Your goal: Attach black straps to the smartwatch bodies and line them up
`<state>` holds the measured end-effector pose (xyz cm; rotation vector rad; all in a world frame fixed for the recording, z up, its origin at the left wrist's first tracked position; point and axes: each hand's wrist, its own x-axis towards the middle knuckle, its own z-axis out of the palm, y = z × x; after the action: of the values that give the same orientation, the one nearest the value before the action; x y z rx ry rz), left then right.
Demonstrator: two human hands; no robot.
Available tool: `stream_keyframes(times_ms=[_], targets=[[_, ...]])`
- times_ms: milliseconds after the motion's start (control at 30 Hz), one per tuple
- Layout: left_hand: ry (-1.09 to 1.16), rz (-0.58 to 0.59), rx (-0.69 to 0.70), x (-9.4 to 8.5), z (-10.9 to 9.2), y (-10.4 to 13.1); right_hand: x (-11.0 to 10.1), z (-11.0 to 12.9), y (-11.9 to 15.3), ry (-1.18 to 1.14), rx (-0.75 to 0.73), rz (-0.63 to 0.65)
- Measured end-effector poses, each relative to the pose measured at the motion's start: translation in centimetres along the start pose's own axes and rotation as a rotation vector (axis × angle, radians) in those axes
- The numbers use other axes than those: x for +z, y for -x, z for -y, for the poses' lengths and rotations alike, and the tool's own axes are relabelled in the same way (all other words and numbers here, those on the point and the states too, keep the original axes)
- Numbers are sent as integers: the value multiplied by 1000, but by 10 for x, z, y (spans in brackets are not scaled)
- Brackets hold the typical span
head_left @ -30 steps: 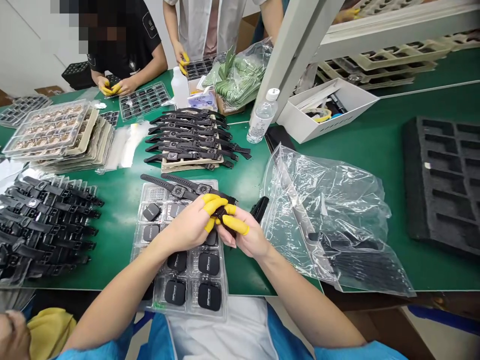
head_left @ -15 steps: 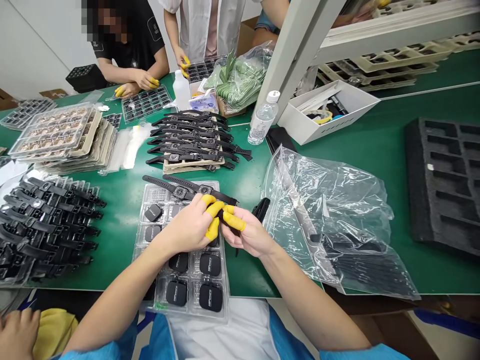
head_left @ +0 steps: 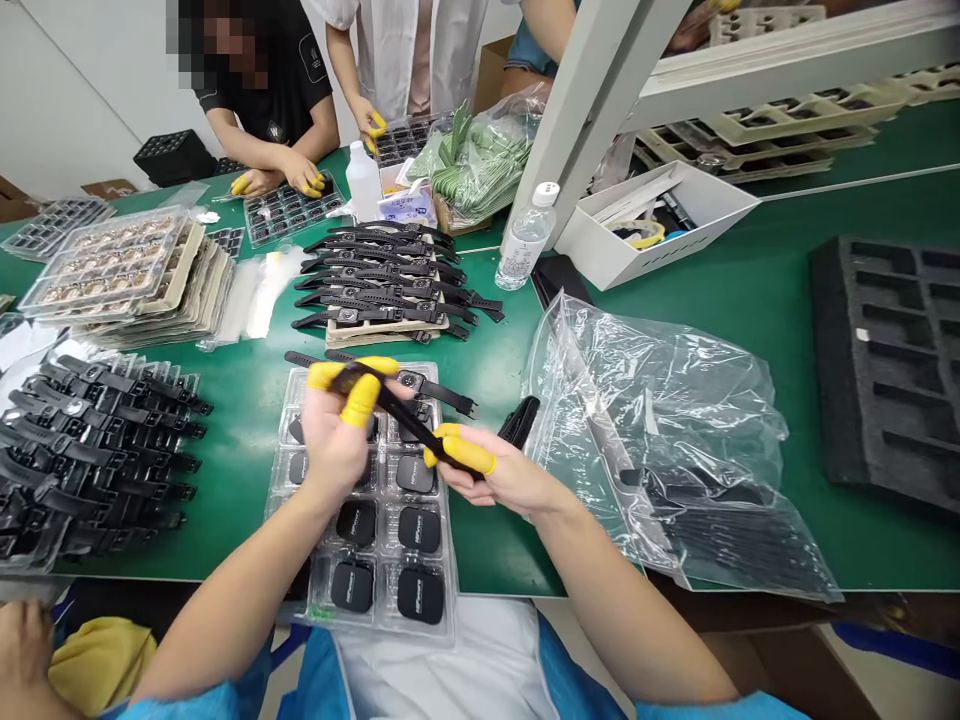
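My left hand [head_left: 341,425], with yellow finger covers, grips one end of a black watch with its strap [head_left: 409,420] over the clear plastic tray [head_left: 452,560]. My right hand [head_left: 491,468], also in finger covers, pinches the lower end of that strap at the tray's right side. Black square pieces with printed lettering, such as one at the front [head_left: 421,594], sit in the tray's compartments. Another strapped watch [head_left: 442,396] lies across the tray's far edge, partly behind my left hand.
Behind the tray is a stack of strapped watches [head_left: 390,280]; more lie at left [head_left: 97,450]. A clear bag [head_left: 675,400] of black straps, a bottle [head_left: 527,237], a white box [head_left: 660,225] and black foam [head_left: 892,370] are on the right. Co-workers' hands [head_left: 281,180] are across the table.
My left hand has moved left and up, away from my right hand, and the black strap now stretches between them. A co-worker's hands across the table have shifted over their tray.
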<state>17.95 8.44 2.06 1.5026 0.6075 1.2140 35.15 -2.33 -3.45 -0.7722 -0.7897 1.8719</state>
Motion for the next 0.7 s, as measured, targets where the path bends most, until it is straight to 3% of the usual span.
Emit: stream_keyframes(times_ms=[67, 100, 167, 233, 300, 367, 467, 700], targets=[[25, -144, -33, -3, -3, -5, -6, 5, 2, 64, 2, -53], [-2, -150, -51, -4, -3, -7, -8, 6, 3, 77, -44, -107], [-120, -23, -80, -6, 0, -6, -6, 6, 1, 69, -175, -208], [-308, 218, -31, -4, 5, -1, 0, 2, -1, 42, -263, -240], [-501, 426, 120, -2, 9, 5, 7, -2, -4, 15, -260, -189], [-642, 561, 268, -1, 12, 10, 13, -6, -6, 1, -223, -125], [-759, 652, 366, -1, 10, 11, 15, -8, -5, 15, -208, -81], [-899, 659, 493, -2, 7, 9, 15, -8, -5, -38, -199, -109]])
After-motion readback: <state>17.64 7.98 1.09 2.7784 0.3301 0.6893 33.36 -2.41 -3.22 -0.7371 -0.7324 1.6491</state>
